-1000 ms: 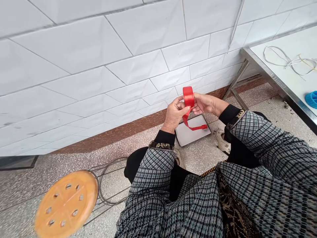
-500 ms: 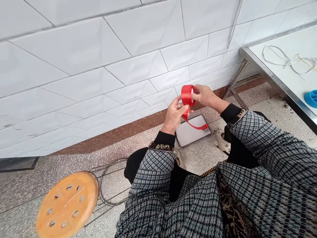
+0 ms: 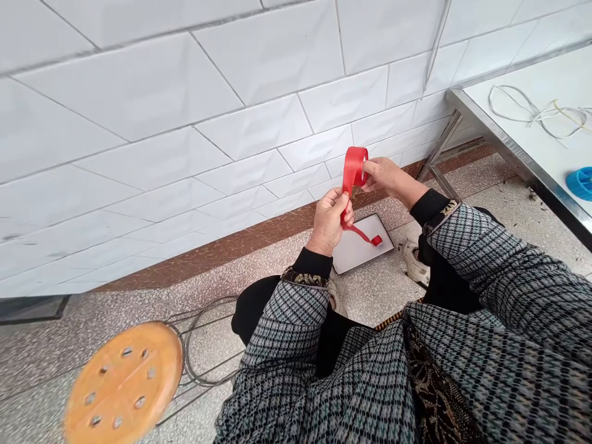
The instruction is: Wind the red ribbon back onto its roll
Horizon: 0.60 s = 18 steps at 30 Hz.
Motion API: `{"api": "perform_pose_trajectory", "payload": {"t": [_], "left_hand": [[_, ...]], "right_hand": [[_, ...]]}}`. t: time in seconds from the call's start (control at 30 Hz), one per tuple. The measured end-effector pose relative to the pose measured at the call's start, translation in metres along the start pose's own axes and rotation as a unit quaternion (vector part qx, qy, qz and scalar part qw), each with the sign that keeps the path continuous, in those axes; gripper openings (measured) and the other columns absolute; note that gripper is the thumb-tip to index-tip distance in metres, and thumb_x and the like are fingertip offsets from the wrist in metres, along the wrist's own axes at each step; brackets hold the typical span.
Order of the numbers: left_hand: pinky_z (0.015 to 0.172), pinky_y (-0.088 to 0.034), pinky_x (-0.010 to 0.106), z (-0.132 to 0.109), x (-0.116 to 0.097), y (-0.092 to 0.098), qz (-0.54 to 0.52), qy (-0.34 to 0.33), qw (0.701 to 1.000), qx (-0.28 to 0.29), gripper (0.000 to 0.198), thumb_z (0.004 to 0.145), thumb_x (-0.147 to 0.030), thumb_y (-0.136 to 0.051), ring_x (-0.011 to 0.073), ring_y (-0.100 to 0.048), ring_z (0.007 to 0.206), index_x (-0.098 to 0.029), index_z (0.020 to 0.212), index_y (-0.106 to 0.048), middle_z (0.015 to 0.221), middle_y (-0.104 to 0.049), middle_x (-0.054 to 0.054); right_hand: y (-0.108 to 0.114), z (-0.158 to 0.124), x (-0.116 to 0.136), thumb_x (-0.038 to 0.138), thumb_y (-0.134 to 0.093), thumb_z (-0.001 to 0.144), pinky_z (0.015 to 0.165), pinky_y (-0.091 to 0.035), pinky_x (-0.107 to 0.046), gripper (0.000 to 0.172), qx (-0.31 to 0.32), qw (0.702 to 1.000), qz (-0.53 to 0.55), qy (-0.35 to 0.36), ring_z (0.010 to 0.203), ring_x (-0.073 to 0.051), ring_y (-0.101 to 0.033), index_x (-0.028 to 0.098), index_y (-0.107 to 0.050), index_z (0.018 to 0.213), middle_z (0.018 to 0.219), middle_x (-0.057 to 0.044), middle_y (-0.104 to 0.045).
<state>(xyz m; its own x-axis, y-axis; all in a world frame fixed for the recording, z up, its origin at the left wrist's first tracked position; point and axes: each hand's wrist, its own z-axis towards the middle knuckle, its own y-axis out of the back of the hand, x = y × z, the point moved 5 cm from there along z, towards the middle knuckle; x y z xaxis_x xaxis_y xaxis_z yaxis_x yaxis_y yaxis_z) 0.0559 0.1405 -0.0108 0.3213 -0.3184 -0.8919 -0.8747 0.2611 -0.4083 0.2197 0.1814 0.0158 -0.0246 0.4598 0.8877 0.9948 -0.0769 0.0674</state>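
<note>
A roll of red ribbon is in my right hand, whose fingers grip its side and reach into its white core. Below and left of the roll, my left hand pinches the unwound strip between thumb and fingers. From there the loose ribbon tail hangs down to the right and ends in a small curled bundle. Beneath the hands, on the floor between my feet, lies a shallow box or lid with a pale inside and dark edges. Whether the curled end touches it I cannot tell.
An orange round stool with holes and a wire frame stands at lower left. White wall tiles rise in front. At right, a metal-edged table bears white cords and a blue plastic thing.
My right hand has tipped the roll and raised it slightly. The left hand has moved a little right, with a flat stretch of ribbon now between the hands. The tail's end hangs further left.
</note>
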Motion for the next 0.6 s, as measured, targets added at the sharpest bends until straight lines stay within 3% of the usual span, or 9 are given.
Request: {"api": "perform_pose_trajectory", "payload": {"t": [0.17,0.37,0.47,0.6], "left_hand": [[0.053,-0.043,0.021,0.007,0.002,0.003,0.060,-0.063,0.994,-0.059,0.040,0.088,-0.047,-0.089,0.0066,-0.051,0.051,-0.021,0.084,-0.059,0.062,-0.056,-0.007],[0.041,-0.019,0.021,0.008,0.009,-0.002,0.031,-0.082,0.993,-0.079,0.049,0.082,-0.055,-0.090,0.0033,-0.026,0.041,-0.023,0.085,-0.053,0.060,-0.048,-0.011],[0.042,-0.020,0.021,0.008,0.012,0.000,0.042,-0.090,0.990,-0.095,0.049,0.081,-0.055,-0.089,0.0043,-0.027,0.043,-0.024,0.084,-0.052,0.059,-0.047,-0.010],[0.049,-0.029,0.023,0.009,0.014,0.006,0.119,-0.116,0.979,-0.122,0.036,0.091,-0.046,-0.083,0.0085,-0.037,0.051,-0.024,0.085,-0.054,0.063,-0.047,-0.007]], "right_hand": [[-0.006,-0.002,-0.008,0.034,-0.074,0.097,0.065,-0.063,-0.030,0.022,0.032,0.996,0.057,-0.053,0.058,-0.017,-0.065,0.020,-0.065,0.084,0.065,-0.004,-0.068],[-0.017,-0.006,-0.017,0.031,-0.065,0.104,0.066,-0.063,-0.030,0.020,0.056,0.985,0.120,-0.113,0.060,-0.017,-0.064,0.019,-0.067,0.088,0.066,-0.005,-0.069],[-0.019,-0.005,-0.017,0.032,-0.065,0.105,0.063,-0.061,-0.027,0.023,0.060,0.983,0.128,-0.117,0.059,-0.016,-0.063,0.019,-0.068,0.087,0.067,-0.005,-0.070],[-0.019,-0.005,-0.017,0.038,-0.068,0.104,0.061,-0.061,-0.027,0.023,0.066,0.980,0.137,-0.128,0.057,-0.016,-0.063,0.019,-0.071,0.091,0.067,-0.005,-0.071]]}}
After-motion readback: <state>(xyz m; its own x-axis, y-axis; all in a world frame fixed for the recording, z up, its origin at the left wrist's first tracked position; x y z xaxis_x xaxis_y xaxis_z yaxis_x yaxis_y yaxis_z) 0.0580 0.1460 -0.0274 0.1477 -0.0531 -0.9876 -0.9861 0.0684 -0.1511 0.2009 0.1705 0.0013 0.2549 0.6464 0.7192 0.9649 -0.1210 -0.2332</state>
